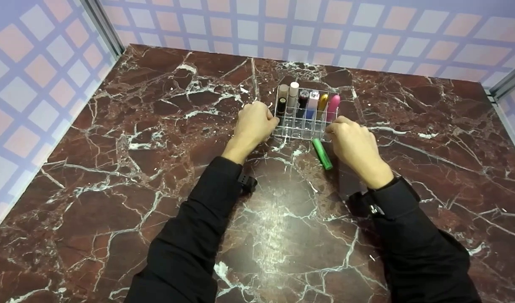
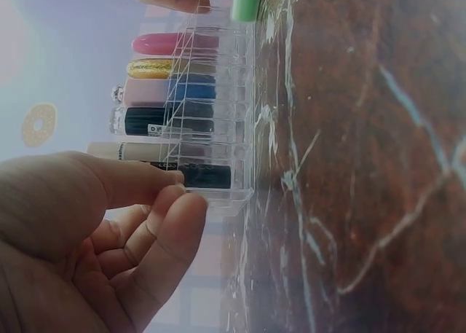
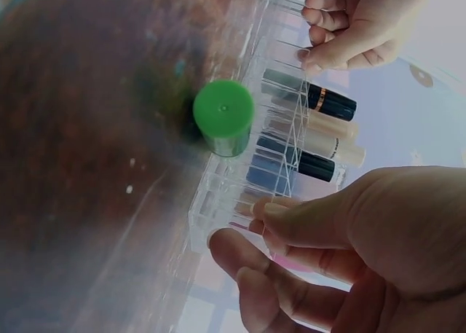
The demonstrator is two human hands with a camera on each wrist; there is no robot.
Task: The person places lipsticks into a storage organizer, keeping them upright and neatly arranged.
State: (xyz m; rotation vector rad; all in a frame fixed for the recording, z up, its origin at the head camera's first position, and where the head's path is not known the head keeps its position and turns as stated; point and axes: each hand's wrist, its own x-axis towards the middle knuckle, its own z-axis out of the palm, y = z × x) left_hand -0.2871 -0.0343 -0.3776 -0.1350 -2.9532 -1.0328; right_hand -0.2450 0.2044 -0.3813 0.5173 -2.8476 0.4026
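A clear plastic lipstick organizer [image 1: 298, 134] with a grid of compartments stands toward the back of the table. My left hand [image 1: 254, 122] pinches its left edge between thumb and index finger, close by a black tube with a gold band [image 3: 320, 98]. At the opposite end, my right hand [image 1: 353, 139] pinches the right edge with thumb and fingertips. Cosmetic tubes stand in the organizer's back part: a white-capped one [image 1: 294, 86], a pink-and-blue one [image 2: 145, 92], a gold one [image 1: 322, 101] and a bright pink one [image 1: 334, 102] among them. Its front compartments hold nothing.
A green tube [image 1: 322, 154] lies on the table just in front of the organizer, near my right hand. The dark red marbled tabletop [image 1: 114, 189] meets patterned panels [image 1: 303, 29] behind and at both sides.
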